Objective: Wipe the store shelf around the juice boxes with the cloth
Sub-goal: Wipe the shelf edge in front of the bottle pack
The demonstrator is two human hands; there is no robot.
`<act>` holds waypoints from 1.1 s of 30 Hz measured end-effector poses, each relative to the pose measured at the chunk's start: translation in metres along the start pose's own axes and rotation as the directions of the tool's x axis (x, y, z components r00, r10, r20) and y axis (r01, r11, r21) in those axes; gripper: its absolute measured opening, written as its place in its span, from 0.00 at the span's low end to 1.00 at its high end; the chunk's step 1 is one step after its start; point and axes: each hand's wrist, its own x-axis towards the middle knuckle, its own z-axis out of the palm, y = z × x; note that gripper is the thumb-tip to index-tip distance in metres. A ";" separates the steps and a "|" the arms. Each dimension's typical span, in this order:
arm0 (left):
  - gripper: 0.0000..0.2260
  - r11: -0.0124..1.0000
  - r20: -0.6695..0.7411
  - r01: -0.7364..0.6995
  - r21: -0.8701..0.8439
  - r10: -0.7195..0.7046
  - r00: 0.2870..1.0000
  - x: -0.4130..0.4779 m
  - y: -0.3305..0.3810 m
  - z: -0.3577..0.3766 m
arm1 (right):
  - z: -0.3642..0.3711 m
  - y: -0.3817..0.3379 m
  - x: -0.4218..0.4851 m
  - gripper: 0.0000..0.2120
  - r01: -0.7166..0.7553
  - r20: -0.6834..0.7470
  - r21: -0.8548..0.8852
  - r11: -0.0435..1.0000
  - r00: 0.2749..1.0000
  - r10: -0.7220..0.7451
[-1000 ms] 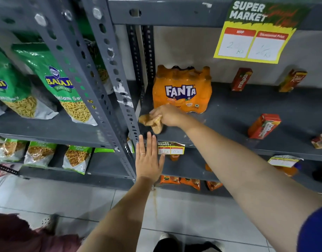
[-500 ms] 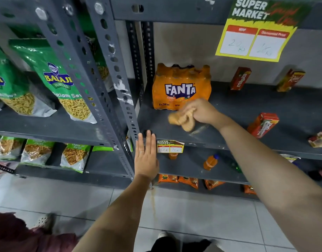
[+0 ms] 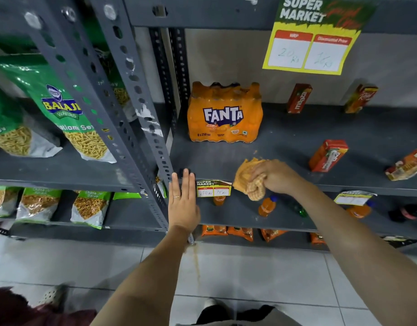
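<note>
A person faces a grey metal store shelf [image 3: 285, 137], seen from above. The right hand [image 3: 276, 176] is closed around a bunched orange-yellow cloth [image 3: 246, 178], pressing it at the shelf's front edge; part of the cloth hangs over the lip. The left hand [image 3: 182, 204] is flat and open, fingers together, holding nothing, just beside the perforated upright post [image 3: 141, 128]; whether it actually touches the shelf edge cannot be told.

A shrink-wrapped Fanta pack [image 3: 225, 114] stands at the back left. The juice boxes are spread to the right, well apart: a Maaza carton [image 3: 299, 98] and another carton [image 3: 360, 98] upright by the back wall, a red-orange carton [image 3: 328, 155] nearer the front, and one lying on its side [image 3: 407, 164] at the right edge.

The front left strip seems to be the part in hand. To do it well, I would flatten the cloth for fuller contact, sweep in overlapping passes toward the right, and curve around each carton. The light cartons would likely tip if clipped, so slow down near them. The price tag [image 3: 213, 188] clipped to the edge could snag the hanging cloth.
</note>
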 end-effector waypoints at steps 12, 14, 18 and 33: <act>0.44 0.998 0.005 0.013 -0.060 -0.012 1.000 0.000 0.006 -0.004 | -0.001 -0.009 0.042 0.17 -0.109 -0.192 -0.255 0.961 0.980 0.061; 0.42 0.997 -0.015 0.026 -0.072 -0.027 1.000 -0.001 0.009 -0.005 | 0.009 -0.005 0.035 0.19 -0.132 -0.159 -0.280 0.951 0.983 0.090; 0.30 0.989 -0.104 -0.080 -0.121 0.067 0.992 -0.004 0.027 -0.008 | 0.030 0.000 -0.006 0.18 -0.160 -0.130 -0.334 0.929 0.984 0.122; 0.24 0.955 0.013 -0.273 -0.116 0.276 0.961 0.049 0.061 -0.032 | -0.042 0.014 0.046 0.18 -0.286 -0.119 -0.185 0.940 0.956 0.267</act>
